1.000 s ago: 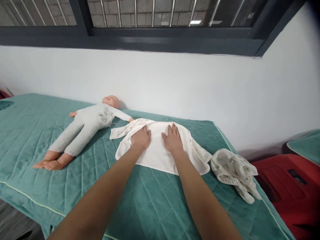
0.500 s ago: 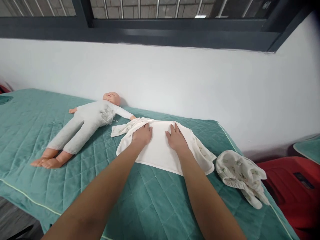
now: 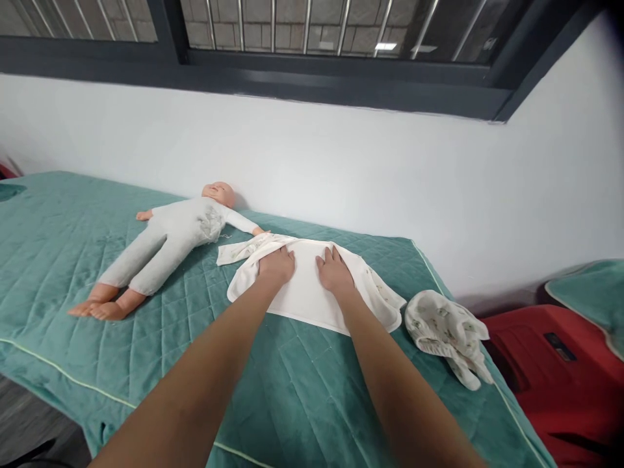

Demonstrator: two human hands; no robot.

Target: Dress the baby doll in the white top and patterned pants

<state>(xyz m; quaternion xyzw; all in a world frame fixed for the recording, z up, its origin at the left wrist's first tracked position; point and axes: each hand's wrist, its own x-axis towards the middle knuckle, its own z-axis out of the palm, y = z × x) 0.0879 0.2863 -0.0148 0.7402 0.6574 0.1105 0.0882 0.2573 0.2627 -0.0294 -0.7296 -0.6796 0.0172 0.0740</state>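
Note:
A white baby top with a small print on its sleeves lies spread open on the green quilted cover, plain inner side up. My left hand lies flat on its left part, fingers stretched toward the far edge and partly at a fold of cloth. On the right part rests my right hand, its fingers apart and pressed to the fabric. Beyond the top's left sleeve a baby doll in a pale grey cloth body lies on its back, one hand touching or close to the top.
A crumpled printed baby garment sits near the right edge of the green quilted cover. Past that edge stands a red plastic piece. A white wall with a dark window frame rises behind.
The view has shifted slightly, so the right-hand things appear further left. Both hands stay on the top, with the right hand a little closer to the left one.

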